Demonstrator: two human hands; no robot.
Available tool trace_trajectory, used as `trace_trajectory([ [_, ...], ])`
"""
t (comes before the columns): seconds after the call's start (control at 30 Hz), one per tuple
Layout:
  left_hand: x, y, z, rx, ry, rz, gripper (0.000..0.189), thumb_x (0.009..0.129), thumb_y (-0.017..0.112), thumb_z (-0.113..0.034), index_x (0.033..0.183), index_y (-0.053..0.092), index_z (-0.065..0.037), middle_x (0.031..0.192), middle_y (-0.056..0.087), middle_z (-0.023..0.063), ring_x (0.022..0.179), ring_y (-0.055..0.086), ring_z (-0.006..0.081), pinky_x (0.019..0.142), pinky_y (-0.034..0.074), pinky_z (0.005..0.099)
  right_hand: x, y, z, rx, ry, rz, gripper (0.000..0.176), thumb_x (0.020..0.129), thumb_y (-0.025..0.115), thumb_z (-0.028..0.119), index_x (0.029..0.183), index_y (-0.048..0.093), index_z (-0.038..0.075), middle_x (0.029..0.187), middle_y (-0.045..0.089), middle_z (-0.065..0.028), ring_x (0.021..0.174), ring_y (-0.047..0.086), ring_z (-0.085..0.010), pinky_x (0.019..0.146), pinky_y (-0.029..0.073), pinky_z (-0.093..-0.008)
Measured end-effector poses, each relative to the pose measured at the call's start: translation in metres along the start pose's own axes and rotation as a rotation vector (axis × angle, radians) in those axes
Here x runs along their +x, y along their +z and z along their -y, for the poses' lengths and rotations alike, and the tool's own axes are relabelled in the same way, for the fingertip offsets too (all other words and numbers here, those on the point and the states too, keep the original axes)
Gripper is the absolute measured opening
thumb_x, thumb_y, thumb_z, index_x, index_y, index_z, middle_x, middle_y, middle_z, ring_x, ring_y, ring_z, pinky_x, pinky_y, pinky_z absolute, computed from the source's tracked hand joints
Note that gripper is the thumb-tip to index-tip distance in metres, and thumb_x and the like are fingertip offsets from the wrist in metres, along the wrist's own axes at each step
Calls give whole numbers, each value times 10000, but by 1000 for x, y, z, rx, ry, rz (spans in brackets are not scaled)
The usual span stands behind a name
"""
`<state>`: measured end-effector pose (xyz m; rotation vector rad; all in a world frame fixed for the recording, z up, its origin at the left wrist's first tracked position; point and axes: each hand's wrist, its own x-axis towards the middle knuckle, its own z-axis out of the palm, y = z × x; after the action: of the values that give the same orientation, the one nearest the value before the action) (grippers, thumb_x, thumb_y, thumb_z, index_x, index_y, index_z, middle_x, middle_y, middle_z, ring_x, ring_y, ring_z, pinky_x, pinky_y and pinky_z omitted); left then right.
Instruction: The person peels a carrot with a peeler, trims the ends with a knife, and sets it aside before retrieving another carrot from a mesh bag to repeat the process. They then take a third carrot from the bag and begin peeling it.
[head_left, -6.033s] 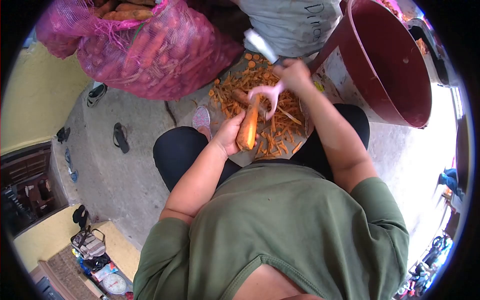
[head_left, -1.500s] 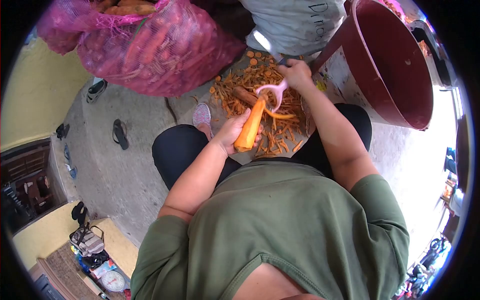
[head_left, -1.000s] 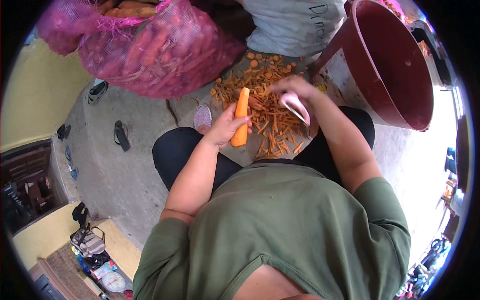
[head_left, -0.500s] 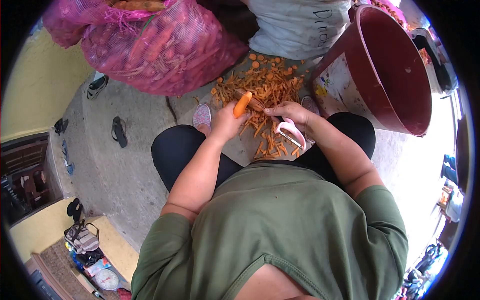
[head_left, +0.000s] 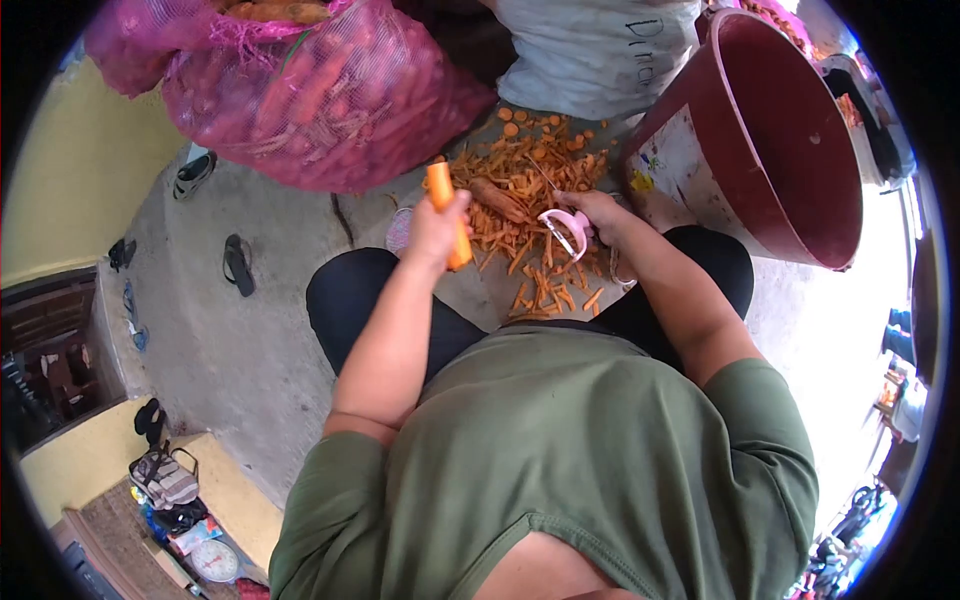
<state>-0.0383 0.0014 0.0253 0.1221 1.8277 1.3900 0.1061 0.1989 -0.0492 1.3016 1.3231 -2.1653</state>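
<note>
The carrot [head_left: 439,185] has swung upright — left fingers [head_left: 441,216] wrapped round it, right fingers [head_left: 592,206] pinching peeler [head_left: 557,222].

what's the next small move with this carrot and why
Probably bring the peeler in the right hand over to the carrot: the left hand holds it upright, apart from the peeler, above the peelings.

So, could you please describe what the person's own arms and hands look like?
Both arms are bare below the short olive-green T-shirt sleeves. The left hand and right hand are ungloved, and I can make out no watch on either wrist.
</note>
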Motion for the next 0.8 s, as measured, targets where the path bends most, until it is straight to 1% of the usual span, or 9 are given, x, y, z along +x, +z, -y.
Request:
trace_trajectory([
  [0.03, 3, -11, 0, -237, -143, 13, 244, 804, 532, -244, 888, 445, -32, 793, 555, 104, 661, 567, 210, 565, 477, 330, -6, -2, 3, 90, 27, 112, 247, 775, 569, 261, 746, 569, 16, 517, 501, -34, 423, 458, -121, 399, 356, -253],
  [0.13, 1, -3, 8, -504, -170, 222, 258, 813, 515, -253, 929, 425, -41, 788, 554, 118, 659, 564, 216, 569, 479, 332, -33, 20, 16, 181, -125, 154, 189, 762, 594, 212, 800, 553, 32, 669, 566, -58, 531, 525, -136, 487, 423, -255],
  [0.3, 5, 20, 15, -589, -295, 259, 272, 825, 497, -280, 962, 434, -54, 802, 545, 105, 676, 557, 185, 600, 469, 326, -45, 45, 33, 19, -346, 106, 196, 715, 645, 210, 700, 558, 35, 570, 494, -25, 463, 430, -98, 434, 342, -242],
  [0.43, 4, 33, 12, -729, -37, 210, 276, 819, 517, -263, 1004, 435, -77, 882, 519, 74, 818, 520, 174, 702, 439, 324, -53, 59, 35, -98, -200, 212, 324, 687, 675, 326, 689, 563, 22, 579, 517, -41, 479, 470, -102, 440, 366, -225],
  [0.47, 3, 34, 10, -776, 53, 191, 276, 815, 526, -249, 1017, 435, -85, 903, 510, 67, 857, 505, 175, 738, 426, 323, -42, 60, 25, -54, -105, 204, 360, 679, 676, 357, 735, 570, 17, 624, 547, -61, 508, 506, -121, 468, 400, -237],
  [0.57, 4, 32, 8, -826, 189, 225, 275, 799, 552, -197, 1033, 435, -110, 966, 492, 59, 934, 470, 182, 820, 384, 332, -52, 65, 21, 353, 149, 535, 379, 706, 651, 346, 875, 557, 20, 718, 581, -58, 584, 538, -138, 544, 445, -273],
  [0.6, 2, 31, 3, -829, 211, 254, 278, 794, 560, -179, 1035, 435, -118, 987, 488, 58, 953, 460, 185, 843, 370, 336, -53, 63, 23, 357, 91, 500, 363, 716, 643, 336, 877, 557, 22, 717, 580, -56, 589, 539, -135, 547, 447, -272],
  [0.73, -15, 13, -13, -639, 93, 329, 201, 784, 570, -169, 957, 477, -126, 963, 518, 72, 895, 494, 192, 759, 442, 370, -44, 46, 35, 425, -35, 425, 297, 764, 591, 312, 874, 563, 38, 724, 578, -62, 603, 542, -134, 554, 455, -280],
  [0.8, -13, 10, -9, -694, 23, 244, 187, 793, 562, -227, 906, 499, -92, 887, 524, 67, 826, 510, 180, 653, 479, 329, -50, 41, 42, 477, -84, 381, 270, 784, 563, 305, 856, 566, 45, 707, 575, -54, 588, 540, -132, 537, 451, -279],
])
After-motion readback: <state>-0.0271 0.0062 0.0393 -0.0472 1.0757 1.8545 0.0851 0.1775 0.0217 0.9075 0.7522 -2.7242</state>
